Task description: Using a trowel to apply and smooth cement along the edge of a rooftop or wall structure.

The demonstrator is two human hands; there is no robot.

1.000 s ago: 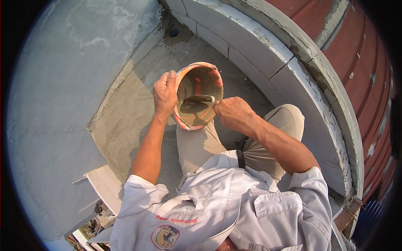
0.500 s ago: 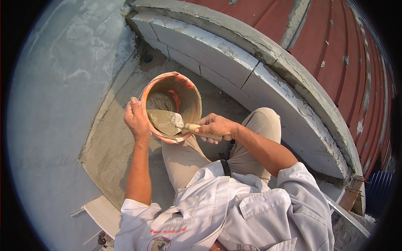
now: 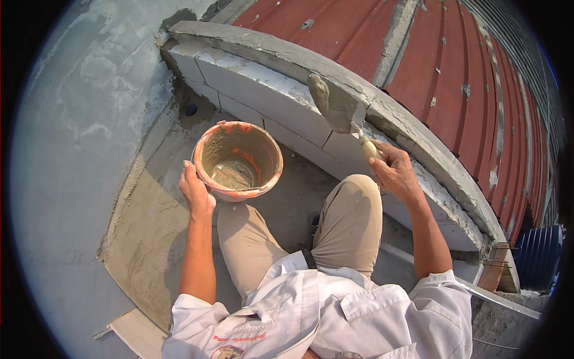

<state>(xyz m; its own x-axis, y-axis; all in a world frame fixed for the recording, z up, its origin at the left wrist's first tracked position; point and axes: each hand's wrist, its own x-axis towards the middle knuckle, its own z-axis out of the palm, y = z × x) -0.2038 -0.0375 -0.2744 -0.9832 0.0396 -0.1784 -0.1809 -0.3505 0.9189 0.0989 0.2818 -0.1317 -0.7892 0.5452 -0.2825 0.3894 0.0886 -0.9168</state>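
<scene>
Mortar-laden masonry trowel (image 3: 344, 112) is gripped by its wooden handle in the right hand (image 3: 391, 170), its blade held over the white block wall (image 3: 293, 137) in this view, with a grey lump of mortar (image 3: 320, 93) stuck to the tip. The orange bucket (image 3: 239, 127) is held at its left side by the left hand (image 3: 196, 190), the fingers partly hidden; wet mortar is seen at its bottom, in front of the beige-trousered knees (image 3: 353, 203).

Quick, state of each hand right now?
Left hand: holding the bucket at its side, fingers partly hidden.
Right hand: closed, holding the trowel by its handle.
</scene>
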